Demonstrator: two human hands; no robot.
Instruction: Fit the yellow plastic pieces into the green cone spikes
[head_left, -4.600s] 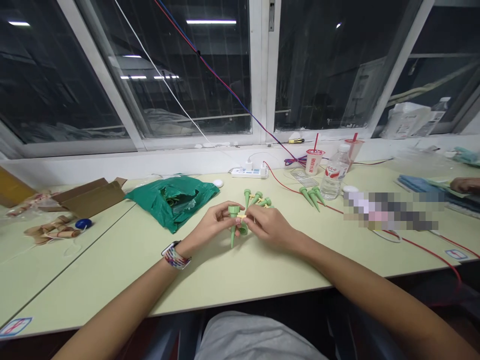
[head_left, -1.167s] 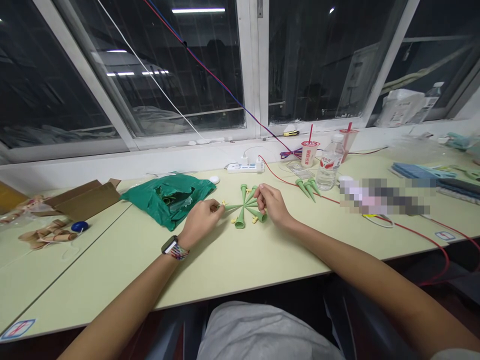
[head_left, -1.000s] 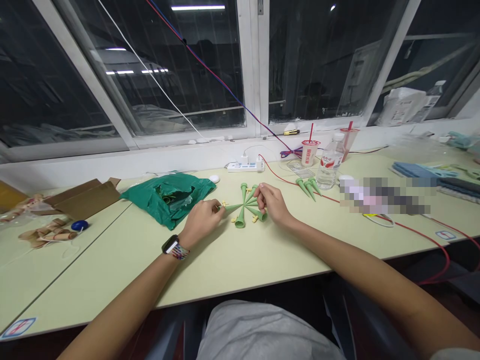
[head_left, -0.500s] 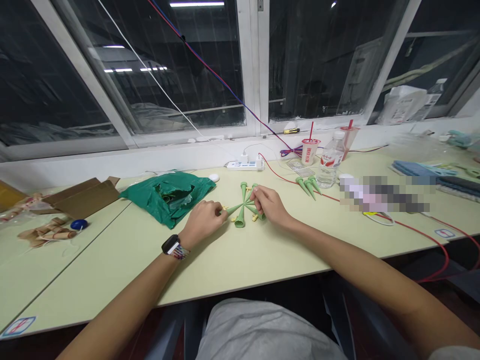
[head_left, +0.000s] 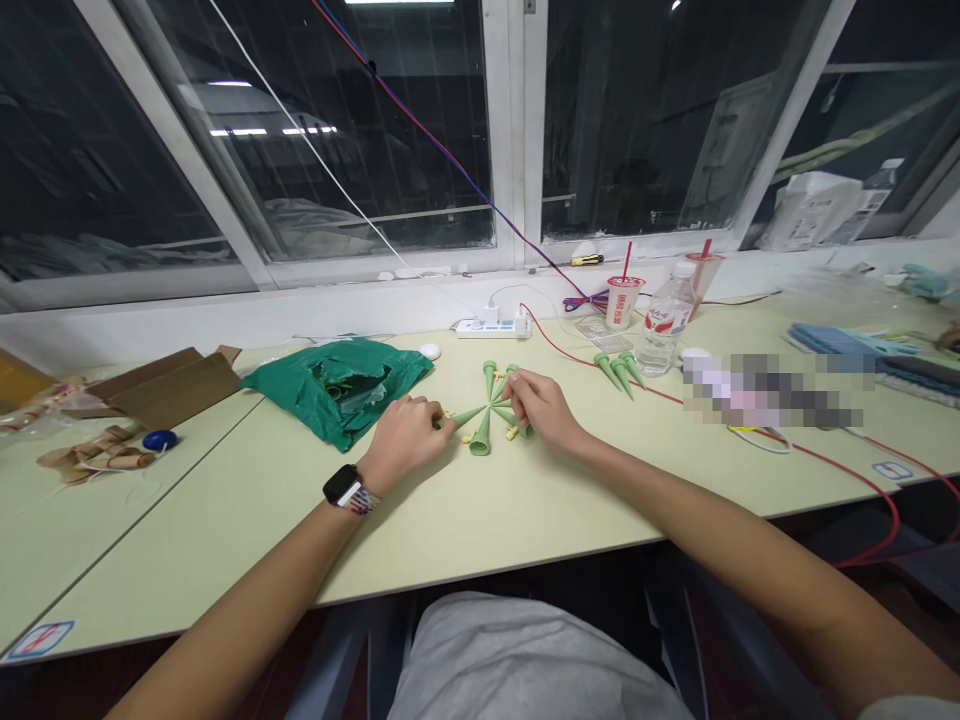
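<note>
Several green plant watering spikes (head_left: 481, 436) with small yellow valves lie on the table in a star, their tips meeting at the middle. My left hand (head_left: 409, 440), a dark watch on its wrist, is closed on the wide end of the left watering spike (head_left: 470, 414). From the right, my right hand (head_left: 544, 410) curls its fingers over the spikes on that side, pinched near the upper right one. Its fingertips hide part of what they grip. Beyond my right hand lie a few separate watering spikes (head_left: 619, 372).
A torn green plastic bag (head_left: 315, 370) lies left of my hands, with a cardboard box (head_left: 171, 388) and wooden toy pieces (head_left: 101, 452) farther left. A water bottle (head_left: 664, 325), a cup (head_left: 622, 302) and a power strip (head_left: 495, 328) stand behind. A red cable (head_left: 840, 465) crosses the right side.
The camera view has shifted slightly. Both hands stay at the star of watering spikes, and the spikes keep nearly the same layout.
</note>
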